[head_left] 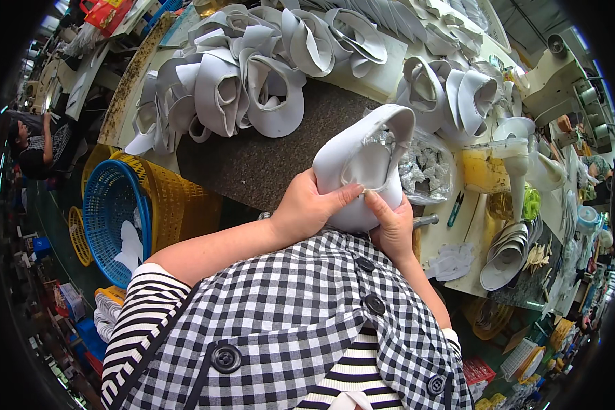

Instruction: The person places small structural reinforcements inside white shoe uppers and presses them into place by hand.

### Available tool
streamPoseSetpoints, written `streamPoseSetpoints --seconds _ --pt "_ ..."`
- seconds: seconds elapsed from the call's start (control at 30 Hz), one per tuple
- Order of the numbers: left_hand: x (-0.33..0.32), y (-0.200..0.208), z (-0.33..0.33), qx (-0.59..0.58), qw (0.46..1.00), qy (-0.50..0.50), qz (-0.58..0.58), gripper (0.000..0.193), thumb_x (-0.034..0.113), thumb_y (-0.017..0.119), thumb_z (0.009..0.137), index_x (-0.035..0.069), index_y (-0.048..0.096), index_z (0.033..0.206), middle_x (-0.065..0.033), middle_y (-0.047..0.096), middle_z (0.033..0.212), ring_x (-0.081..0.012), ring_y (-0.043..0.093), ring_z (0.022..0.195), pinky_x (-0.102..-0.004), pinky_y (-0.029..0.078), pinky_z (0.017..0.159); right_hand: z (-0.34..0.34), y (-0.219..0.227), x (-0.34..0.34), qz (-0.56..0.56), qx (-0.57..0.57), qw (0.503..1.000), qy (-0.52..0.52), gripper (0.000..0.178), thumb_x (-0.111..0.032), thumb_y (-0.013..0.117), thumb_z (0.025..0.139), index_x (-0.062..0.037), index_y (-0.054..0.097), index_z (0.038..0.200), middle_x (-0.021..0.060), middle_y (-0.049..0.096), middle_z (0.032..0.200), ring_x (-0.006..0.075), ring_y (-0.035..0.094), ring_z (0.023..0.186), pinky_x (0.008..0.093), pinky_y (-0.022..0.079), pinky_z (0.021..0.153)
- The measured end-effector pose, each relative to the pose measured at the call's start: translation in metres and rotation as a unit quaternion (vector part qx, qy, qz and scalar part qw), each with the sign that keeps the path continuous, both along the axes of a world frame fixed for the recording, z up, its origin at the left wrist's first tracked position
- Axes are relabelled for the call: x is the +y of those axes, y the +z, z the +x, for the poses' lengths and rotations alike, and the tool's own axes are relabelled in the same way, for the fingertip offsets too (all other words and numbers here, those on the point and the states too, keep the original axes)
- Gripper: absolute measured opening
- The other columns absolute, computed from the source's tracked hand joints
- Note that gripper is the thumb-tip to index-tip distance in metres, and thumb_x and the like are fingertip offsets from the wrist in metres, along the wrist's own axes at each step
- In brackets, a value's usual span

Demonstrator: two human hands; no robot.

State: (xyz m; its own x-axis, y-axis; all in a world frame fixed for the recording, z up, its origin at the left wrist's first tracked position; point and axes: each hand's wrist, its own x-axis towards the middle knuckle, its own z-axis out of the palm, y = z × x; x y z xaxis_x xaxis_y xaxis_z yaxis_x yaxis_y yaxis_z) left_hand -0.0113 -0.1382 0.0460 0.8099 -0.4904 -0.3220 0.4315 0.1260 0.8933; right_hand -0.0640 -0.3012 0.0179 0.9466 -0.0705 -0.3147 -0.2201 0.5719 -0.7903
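White, smooth, hollow shoe upper, raised before the person's body, is clamped between the bare left hand and bare right hand, thumbs nearly meeting at its rim, where light, even pressure should avoid creases.

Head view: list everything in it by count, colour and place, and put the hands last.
Held shoe upper: one, white, centre
Worktop: one, dark speckled and pale areas, across the middle
Other shoe uppers: many, white, piled on the worktop
Plastic bag: one, clear, right of the held shoe upper
Snips: one, dark teal, worktop's right
Yellow container: one, yellow, worktop's right
Large blue basket: one, blue, left
Yellow baskets: several, yellow, mostly left
Co-worker: one, dark patterned clothing, far left
Far clutter: too small to count
Checked garment: one, black and white, bottom
Left hand: one, bare, gripping upper's left
Right hand: one, bare, gripping upper's right
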Motion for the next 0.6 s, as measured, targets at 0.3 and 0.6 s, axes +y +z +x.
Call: streamPoseSetpoints --seconds 0.3,0.6 --pt "0.005 -0.015 0.001 -0.397 0.887 -0.051 0.230 0.035 0.013 0.064 0.086 0.000 0.053 0.116 -0.0122 0.061 0.108 -0.0160 0.059 0.095 -0.0295 0.047 0.080 -0.006 0.001 0.000 -0.206 -0.007 0.978 0.023 0.030 -0.009 0.066 0.085 0.0016 0.055 0.111 0.0074 0.063 0.104 0.0134 0.060 0.091 0.0273 0.046 0.081" --pt "0.004 -0.005 0.012 0.092 0.995 -0.032 -0.020 0.045 0.017 0.070 0.084 -0.001 0.051 0.120 -0.0096 0.059 0.112 -0.0156 0.057 0.102 -0.0293 0.046 0.088 0.003 0.001 0.002 -0.024 0.031 0.999 -0.019 0.035 -0.014 0.068 0.085 0.0018 0.054 0.114 0.0084 0.063 0.105 0.0134 0.060 0.093 0.0265 0.046 0.083"
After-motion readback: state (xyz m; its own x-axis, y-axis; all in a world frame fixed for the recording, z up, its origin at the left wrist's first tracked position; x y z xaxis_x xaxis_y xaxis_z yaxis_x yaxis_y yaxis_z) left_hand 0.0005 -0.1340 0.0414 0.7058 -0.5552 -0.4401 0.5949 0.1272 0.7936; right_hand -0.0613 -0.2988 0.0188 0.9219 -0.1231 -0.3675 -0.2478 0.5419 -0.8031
